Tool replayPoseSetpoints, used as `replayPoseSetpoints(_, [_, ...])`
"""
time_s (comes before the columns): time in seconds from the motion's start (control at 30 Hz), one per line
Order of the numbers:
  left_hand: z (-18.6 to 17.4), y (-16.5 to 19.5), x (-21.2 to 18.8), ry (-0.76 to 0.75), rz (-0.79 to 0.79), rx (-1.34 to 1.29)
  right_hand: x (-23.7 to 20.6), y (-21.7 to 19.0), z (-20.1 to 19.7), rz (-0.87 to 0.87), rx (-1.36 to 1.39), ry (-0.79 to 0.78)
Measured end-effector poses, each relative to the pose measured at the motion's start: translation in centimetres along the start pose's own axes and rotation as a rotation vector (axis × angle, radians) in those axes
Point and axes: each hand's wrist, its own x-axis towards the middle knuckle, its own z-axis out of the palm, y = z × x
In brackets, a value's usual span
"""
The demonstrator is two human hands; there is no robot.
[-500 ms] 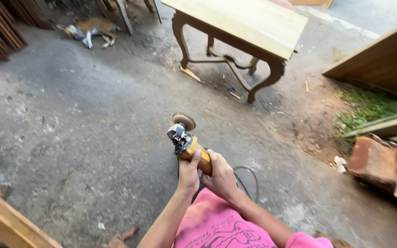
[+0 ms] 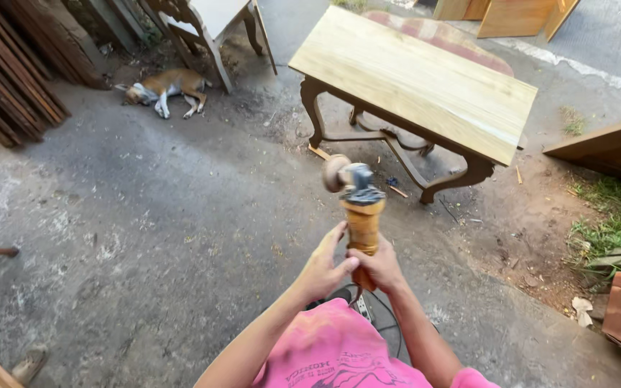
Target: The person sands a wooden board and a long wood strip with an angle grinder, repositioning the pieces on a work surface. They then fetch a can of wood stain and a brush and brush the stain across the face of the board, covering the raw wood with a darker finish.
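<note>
Both hands — left hand, right hand — closed around angle grinder, held up above the concrete floor, wooden desk beyond. Cord, apparently trailing underfoot, could snag and jerk the disc loose.

Angle grinder: dusty orange plastic body, grey metal head, worn sanding disc. Console table: bare pale wood, smooth matt top. Ground: rough grey concrete. Stacked planks: dark rough wood.

free: concrete floor left | blocked: wooden table ahead | dog far-left
</note>
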Motion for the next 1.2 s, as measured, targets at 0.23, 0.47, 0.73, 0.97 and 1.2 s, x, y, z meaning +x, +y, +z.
replayPoseSetpoints(0.23, [2.1,-6.2,7.1,-0.603,-0.122,-0.504,3.5,-0.6,-3.9,-0.105,0.337,0.296])
replayPoseSetpoints(0.47, [6.3,-10.1,15.6,-1.019,0.011,-0.165,2.3,2.2,-6.6,-0.269,0.518,0.705])
replayPoseSetpoints(0.73, [6.2,-12.4,24.9,-1.167,0.26,-0.114,2.3,2.9,-5.7,-0.329,0.631,0.993])
replayPoseSetpoints(0.97, [7.6,-15.3,29.9,-1.318,0.294,-0.198,5.5,1.8,-4.4,-0.335,0.644,1.138])
replayPoseSetpoints(1.2, [11.5,-14.3,33.0,-1.428,0.252,-0.198,7.3,0.9,-8.5,-0.315,0.636,1.173])
